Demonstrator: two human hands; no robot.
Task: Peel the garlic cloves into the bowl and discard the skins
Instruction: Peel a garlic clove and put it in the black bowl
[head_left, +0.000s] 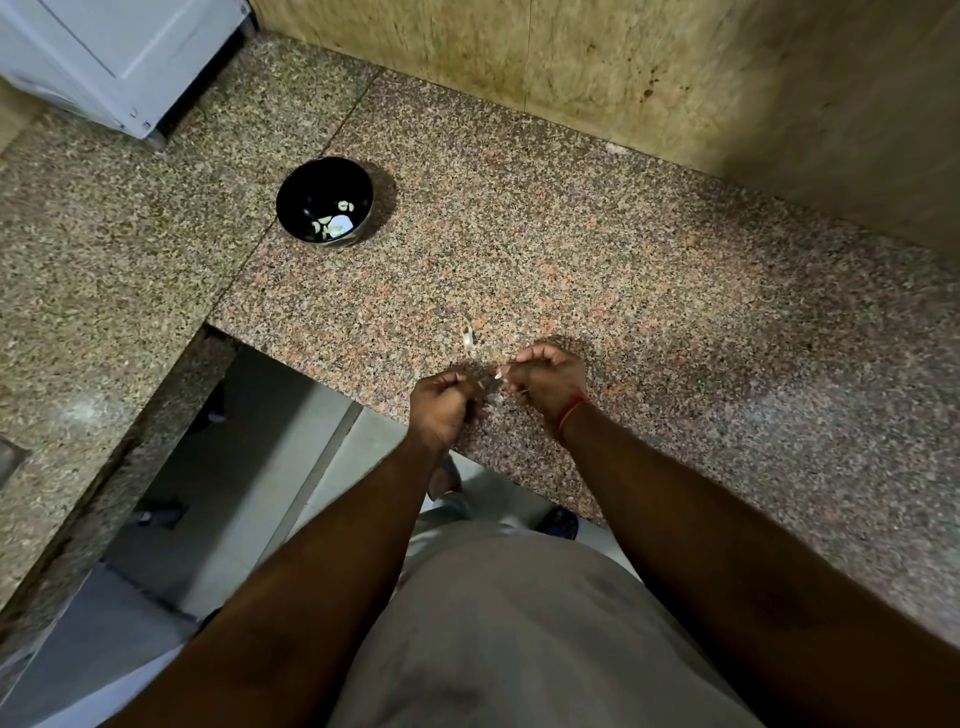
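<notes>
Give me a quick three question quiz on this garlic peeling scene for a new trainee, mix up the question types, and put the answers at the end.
1. True or false: the black bowl already holds some peeled cloves.
2. Multiple choice: where does the loose skin lie? A) inside the bowl B) on the counter just beyond the hands C) on the floor
3. Fill in: the red thread is tied on the ___ wrist.

Key
1. True: pale cloves lie at the bowl's bottom.
2. B.
3. Right: it sits just behind the right hand, whose curled fingers work a pale piece against the left hand.
</notes>
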